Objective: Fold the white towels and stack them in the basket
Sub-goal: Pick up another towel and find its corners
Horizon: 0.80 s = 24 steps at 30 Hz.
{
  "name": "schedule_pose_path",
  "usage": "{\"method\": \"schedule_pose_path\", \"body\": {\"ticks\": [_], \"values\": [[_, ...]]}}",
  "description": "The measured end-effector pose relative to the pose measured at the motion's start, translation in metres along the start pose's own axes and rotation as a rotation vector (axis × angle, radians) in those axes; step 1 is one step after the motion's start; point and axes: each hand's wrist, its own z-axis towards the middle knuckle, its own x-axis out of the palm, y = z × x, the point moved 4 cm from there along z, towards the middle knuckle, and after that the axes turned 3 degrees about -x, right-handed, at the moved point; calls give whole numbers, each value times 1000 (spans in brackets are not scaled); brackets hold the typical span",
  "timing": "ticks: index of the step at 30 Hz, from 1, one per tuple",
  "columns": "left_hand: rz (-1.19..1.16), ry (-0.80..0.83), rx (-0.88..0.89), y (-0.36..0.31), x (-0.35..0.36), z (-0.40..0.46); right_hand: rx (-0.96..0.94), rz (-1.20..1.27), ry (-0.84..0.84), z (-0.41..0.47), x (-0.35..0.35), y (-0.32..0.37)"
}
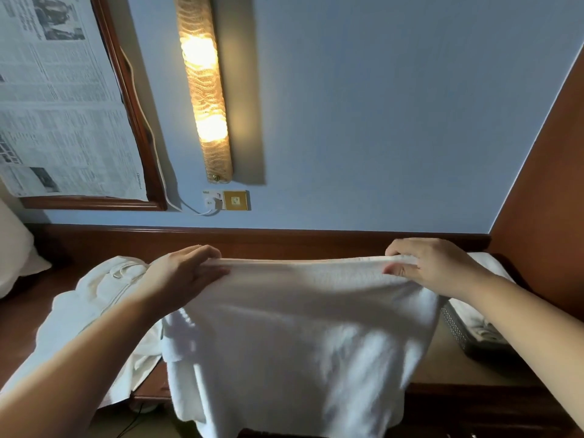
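White terry cloth fills the middle of the view: a towel (294, 327) held up above a wooden counter (458, 374), its top edge stretched level between two hands, likely so it hangs square for the next fold. At the counter's left end lies a heap of unfolded white towels (94, 298). The left hand (183, 273) pinches the towel's top left corner, fingers curled over the edge, thumb beneath. The right hand (433, 263) grips the top right corner the same way. At the counter's right end, against the wall, a dark perforated basket (458, 330) already holds folded white cloth
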Motion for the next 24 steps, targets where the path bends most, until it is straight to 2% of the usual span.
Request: {"method": "schedule_pose_path", "body": {"ticks": [3, 6, 9, 12, 18, 21, 24], "values": [[22, -26, 144, -2, -4, -5, -300, -198, -174, -11, -1, 7], [16, -47, 188, -9, -9, -10, -400, -389, -354, -27, -2, 17], [9, -87, 179, -23, -18, -19, -390, -366, -400, -47, -2, 28], [36, -99, 204, -28, -20, -32, -294, -289, -404, -68, -7, 42], [139, -74, 226, -28, -26, -64, -208, -493, -429, -108, -12, 62], [140, -111, 106, -35, -33, -76, -194, -551, -423, -119, -18, 75], [64, -98, -192, -39, -31, -88, -187, -466, -408, -124, -27, 83]]}}
